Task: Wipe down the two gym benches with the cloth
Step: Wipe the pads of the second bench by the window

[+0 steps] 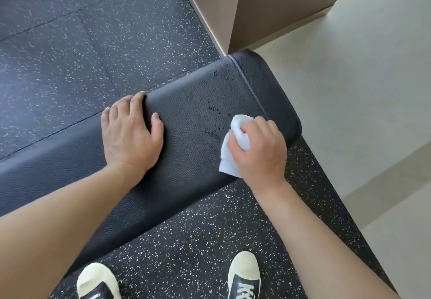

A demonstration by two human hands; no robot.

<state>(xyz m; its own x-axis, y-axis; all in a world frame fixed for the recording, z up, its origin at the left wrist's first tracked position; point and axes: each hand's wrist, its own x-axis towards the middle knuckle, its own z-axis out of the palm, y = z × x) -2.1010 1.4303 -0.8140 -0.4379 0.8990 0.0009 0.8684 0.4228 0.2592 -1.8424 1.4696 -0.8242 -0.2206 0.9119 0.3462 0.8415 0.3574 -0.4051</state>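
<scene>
Head view: right hand (256, 149) had its grip closed round the white cloth (235, 144) on the bench (186, 123).
Left hand (131, 133) lay flat, fingers straight, just left of that grip.

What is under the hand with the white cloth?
The right hand holds a bunched white cloth against the black bench. Dark specks dot the pad beside it; the pad beneath the cloth is hidden.

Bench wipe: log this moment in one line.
left hand braces bench | right hand grips cloth on pad | droplets unwiped
</scene>
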